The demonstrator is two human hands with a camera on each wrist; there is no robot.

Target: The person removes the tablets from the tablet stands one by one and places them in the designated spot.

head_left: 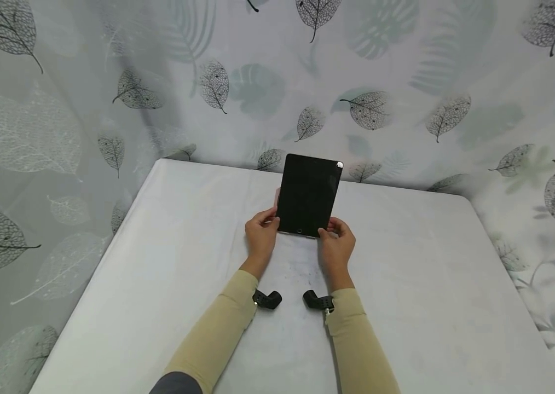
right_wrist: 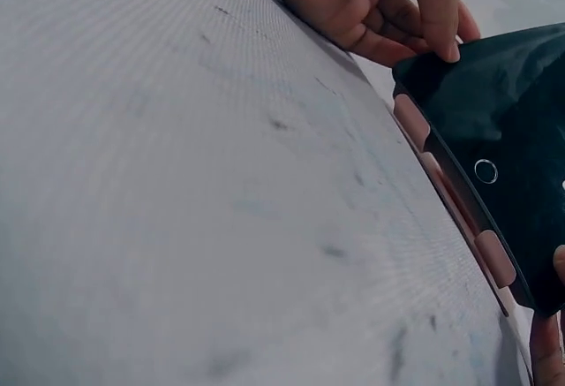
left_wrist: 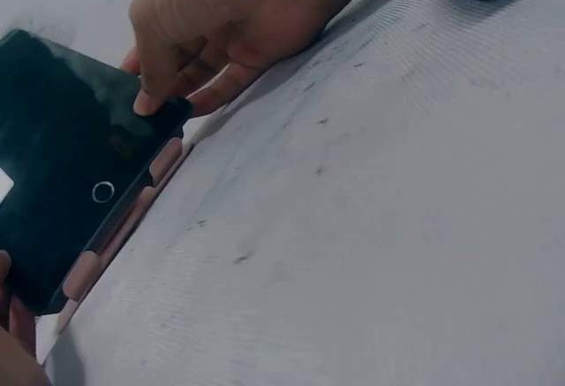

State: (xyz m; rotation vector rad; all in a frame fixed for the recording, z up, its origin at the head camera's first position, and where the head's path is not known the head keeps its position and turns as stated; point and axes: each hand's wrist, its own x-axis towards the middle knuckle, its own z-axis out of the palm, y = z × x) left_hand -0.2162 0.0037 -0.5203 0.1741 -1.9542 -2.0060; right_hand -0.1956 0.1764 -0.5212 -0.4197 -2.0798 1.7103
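A tablet with a black screen and a round home button is tilted up at the middle of the white table. Pink case parts show along its bottom edge, and a pink strip peeks out past its left side in the head view. My left hand grips the lower left corner, thumb on the front and fingers behind. At the lower right corner my right hand pinches the tablet the same way; it appears at the top of the left wrist view. The tablet's back is hidden.
A white cloth covers the table. Behind and beside it hangs a leaf-patterned curtain, close to the table's far edge. Each wrist wears a black strapped camera, near the inner side of its sleeve.
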